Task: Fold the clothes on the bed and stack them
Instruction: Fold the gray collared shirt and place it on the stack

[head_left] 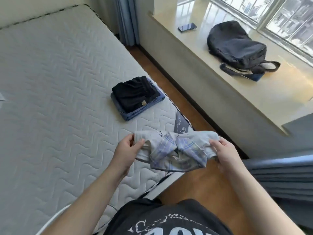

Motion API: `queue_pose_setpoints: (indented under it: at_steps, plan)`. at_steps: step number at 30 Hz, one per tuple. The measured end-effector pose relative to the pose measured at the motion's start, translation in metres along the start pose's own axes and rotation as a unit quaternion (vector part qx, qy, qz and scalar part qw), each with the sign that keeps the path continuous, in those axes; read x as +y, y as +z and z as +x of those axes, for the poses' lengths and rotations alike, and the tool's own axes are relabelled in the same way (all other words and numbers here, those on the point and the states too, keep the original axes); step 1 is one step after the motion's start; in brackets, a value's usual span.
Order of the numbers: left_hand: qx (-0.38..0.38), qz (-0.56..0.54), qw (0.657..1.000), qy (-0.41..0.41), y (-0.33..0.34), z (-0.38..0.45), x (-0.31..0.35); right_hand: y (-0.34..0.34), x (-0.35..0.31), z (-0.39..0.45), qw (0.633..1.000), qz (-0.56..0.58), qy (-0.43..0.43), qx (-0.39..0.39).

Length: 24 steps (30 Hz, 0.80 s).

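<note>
Pale grey cloth with blue check panels hangs bunched between my two hands: it is a pair of checked shorts (176, 148), held up in the air over the near right corner of the mattress (50, 99). My left hand (126, 150) pinches the left end of the waistband, thumb on the near face and fingers curled behind it, with the wrist bent back and the forearm running up from the lower left. My right hand (225, 153) grips the right end in the same way (its fingertips are tucked under the fabric, so I cannot see them all), and that forearm comes in from the lower right. Both arms are bare and reach forward at about the same height, so the cloth sags in the middle.

Farther off, near the right edge of the mattress, lies a folded stack (137, 98): a black garment on top of a blue one, well apart from what I hold. Beyond the strip of wooden floor, on the window ledge (211, 82) at the right, sit a dark backpack (237, 46) and, to its left, a phone (187, 27).
</note>
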<state>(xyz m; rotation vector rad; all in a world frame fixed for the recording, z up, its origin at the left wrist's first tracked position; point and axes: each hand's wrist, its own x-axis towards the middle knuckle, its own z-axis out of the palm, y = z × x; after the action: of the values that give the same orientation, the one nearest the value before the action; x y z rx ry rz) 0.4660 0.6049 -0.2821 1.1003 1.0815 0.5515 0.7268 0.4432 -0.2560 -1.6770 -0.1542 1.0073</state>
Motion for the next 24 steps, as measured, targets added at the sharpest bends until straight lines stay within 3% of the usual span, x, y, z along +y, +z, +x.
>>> queue_pose_setpoints:
  at_steps: [10,17,24]
  plan:
    - [0.238,-0.050,0.969,-0.037,-0.027,0.035,-0.002,0.080,-0.043,0.129,0.974,-0.145,0.068,-0.159]
    - [0.427,-0.132,0.892,-0.066,-0.052,-0.002,-0.031,0.202,-0.042,0.174,0.900,-0.300,0.063,-0.309]
    - [0.563,-0.187,0.799,-0.099,-0.032,-0.047,-0.103,0.296,0.010,0.193,0.819,-0.400,0.011,-0.412]
